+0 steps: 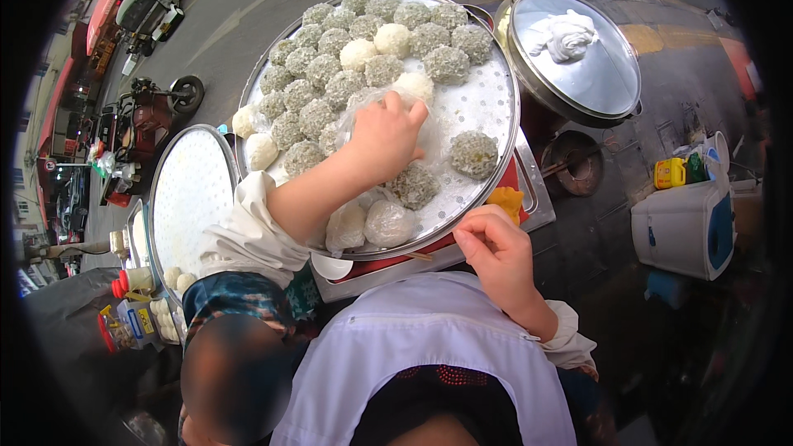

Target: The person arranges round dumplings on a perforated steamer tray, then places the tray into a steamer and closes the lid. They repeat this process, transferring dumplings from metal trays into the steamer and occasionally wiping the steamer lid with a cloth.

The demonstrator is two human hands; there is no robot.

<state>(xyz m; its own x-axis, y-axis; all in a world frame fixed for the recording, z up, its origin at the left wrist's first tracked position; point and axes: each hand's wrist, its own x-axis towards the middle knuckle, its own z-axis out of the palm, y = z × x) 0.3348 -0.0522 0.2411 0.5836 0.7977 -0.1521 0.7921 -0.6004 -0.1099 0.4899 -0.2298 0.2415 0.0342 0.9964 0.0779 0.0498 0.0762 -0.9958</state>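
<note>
A large round perforated metal tray [477, 105] holds many grey-green rice-coated balls [323, 70] and a few white ones [393, 40]. Over its middle, my left hand [390, 133] points down with its fingers in a crumpled clear plastic bag [430, 136]; whether a ball is inside the grip is hidden. One rice-coated ball [414, 186] sits just below this hand, another [473, 155] to its right. Two plastic-wrapped white balls [390, 223] lie by the near rim. Just outside that rim, my right hand [499, 254] has thumb and forefinger together, with nothing visible between them.
A lidded metal pot [526, 74] stands at the right, a white cloth [567, 36] on its lid. Left is a second perforated tray [192, 198]. A yellow cloth [505, 203] and white bowl [332, 266] are under the big tray's edge. Farther right stands a white cooler box [675, 229].
</note>
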